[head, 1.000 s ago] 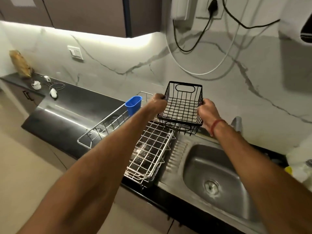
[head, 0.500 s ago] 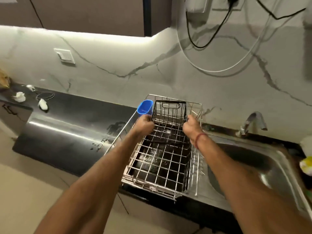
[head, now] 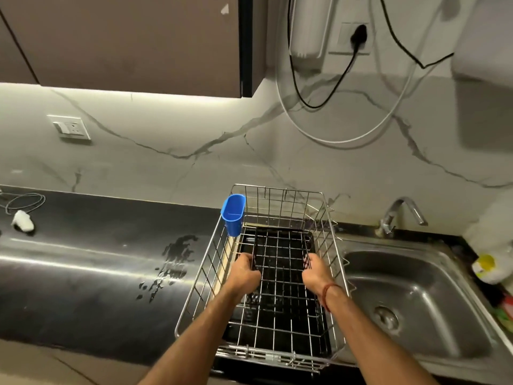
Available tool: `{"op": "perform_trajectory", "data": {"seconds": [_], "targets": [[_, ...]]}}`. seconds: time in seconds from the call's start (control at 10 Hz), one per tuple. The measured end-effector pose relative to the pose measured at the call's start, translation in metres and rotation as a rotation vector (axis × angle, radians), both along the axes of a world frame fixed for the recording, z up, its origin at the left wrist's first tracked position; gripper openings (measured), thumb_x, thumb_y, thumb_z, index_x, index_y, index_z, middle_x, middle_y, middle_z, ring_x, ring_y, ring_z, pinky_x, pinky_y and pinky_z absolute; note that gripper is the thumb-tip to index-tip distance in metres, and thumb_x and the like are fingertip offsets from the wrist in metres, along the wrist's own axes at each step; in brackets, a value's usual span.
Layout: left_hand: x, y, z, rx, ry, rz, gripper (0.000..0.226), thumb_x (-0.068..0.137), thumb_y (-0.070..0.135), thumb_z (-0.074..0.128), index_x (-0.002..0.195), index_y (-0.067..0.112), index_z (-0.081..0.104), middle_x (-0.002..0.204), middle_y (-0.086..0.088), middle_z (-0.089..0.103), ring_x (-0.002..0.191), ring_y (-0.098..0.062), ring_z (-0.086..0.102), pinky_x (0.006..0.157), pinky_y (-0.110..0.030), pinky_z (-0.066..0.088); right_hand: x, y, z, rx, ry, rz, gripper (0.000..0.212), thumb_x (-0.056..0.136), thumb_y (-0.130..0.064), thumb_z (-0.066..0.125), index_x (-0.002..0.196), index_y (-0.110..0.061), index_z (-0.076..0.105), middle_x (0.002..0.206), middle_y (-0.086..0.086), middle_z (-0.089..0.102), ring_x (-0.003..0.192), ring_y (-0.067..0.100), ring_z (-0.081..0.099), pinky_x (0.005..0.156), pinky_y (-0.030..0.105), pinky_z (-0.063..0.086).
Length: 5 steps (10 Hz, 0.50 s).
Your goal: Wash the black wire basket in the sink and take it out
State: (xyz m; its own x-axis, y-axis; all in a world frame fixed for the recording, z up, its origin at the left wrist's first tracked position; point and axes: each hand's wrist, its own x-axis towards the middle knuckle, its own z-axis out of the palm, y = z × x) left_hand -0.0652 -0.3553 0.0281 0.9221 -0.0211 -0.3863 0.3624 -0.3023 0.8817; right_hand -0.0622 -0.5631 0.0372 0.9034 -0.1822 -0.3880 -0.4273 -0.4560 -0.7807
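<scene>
The black wire basket (head: 280, 250) sits low inside the steel dish rack (head: 330, 232), toward its back half. My left hand (head: 244, 270) grips the basket's left side and my right hand (head: 316, 269) grips its right side. A red thread circles my right wrist. The steel sink (head: 422, 301) lies to the right of the rack, with nothing in its bowl but the drain.
A blue plastic cup (head: 234, 213) hangs on the rack's back left corner. The tap (head: 399, 213) stands behind the sink. Water is splashed on the black counter (head: 83, 273) left of the rack. A yellow-capped bottle (head: 488, 269) stands at the far right. Cables hang on the wall.
Both hands carried the basket from the air above the sink's drainboard leftward and down into the dish rack. It now sits low in the rack.
</scene>
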Motion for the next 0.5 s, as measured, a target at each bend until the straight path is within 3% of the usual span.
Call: {"op": "perform_trajectory", "data": {"seconds": [0.1,0.2,0.3,0.4,0.5], "targets": [[-0.005,0.003,-0.017,0.053,0.02,-0.049,0.06,0.09,-0.01,0.059,0.145,0.011,0.046,0.13,-0.009,0.062,0.111,-0.027,0.069,0.082,-0.033,0.066,-0.009,-0.002,-0.008,-0.025,0.026,-0.012,0.08,0.096,0.016,0.041,0.166,-0.019,0.025,0.166,0.013,0.036,0.136,0.028,0.056,0.104,0.037,0.053],[-0.009,0.002,-0.024,0.054,0.046,-0.064,0.058,0.09,-0.014,0.055,0.14,0.013,0.048,0.126,-0.009,0.064,0.105,-0.028,0.072,0.08,-0.034,0.067,-0.018,0.002,-0.022,-0.019,0.051,-0.014,0.078,0.101,0.012,0.042,0.167,-0.022,0.019,0.168,0.013,0.032,0.114,0.022,0.067,0.084,0.025,0.06],[-0.011,0.002,-0.02,0.08,0.078,-0.086,0.056,0.087,-0.012,0.057,0.134,0.017,0.054,0.122,-0.001,0.068,0.111,-0.017,0.068,0.099,-0.038,0.062,-0.014,0.002,-0.025,-0.046,0.104,0.001,0.082,0.101,0.009,0.046,0.168,-0.022,0.012,0.172,0.011,0.026,0.112,0.018,0.062,0.079,0.024,0.058],[0.002,0.001,0.005,0.217,0.031,-0.195,0.07,0.08,0.011,0.074,0.145,0.023,0.049,0.14,0.01,0.062,0.129,-0.012,0.06,0.122,-0.036,0.043,0.01,-0.004,-0.017,-0.121,0.119,0.086,0.093,0.1,-0.003,0.063,0.168,-0.016,0.0,0.172,0.01,0.026,0.151,0.023,0.041,0.122,0.034,0.036],[0.02,-0.002,0.049,0.359,-0.193,-0.192,0.095,0.093,0.026,0.082,0.168,0.022,0.024,0.169,0.002,0.04,0.153,-0.019,0.043,0.128,-0.036,0.032,0.025,-0.012,0.016,-0.222,-0.114,0.132,0.102,0.097,-0.026,0.075,0.168,-0.017,0.002,0.171,0.01,0.029,0.152,0.024,0.04,0.12,0.033,0.038]]}}
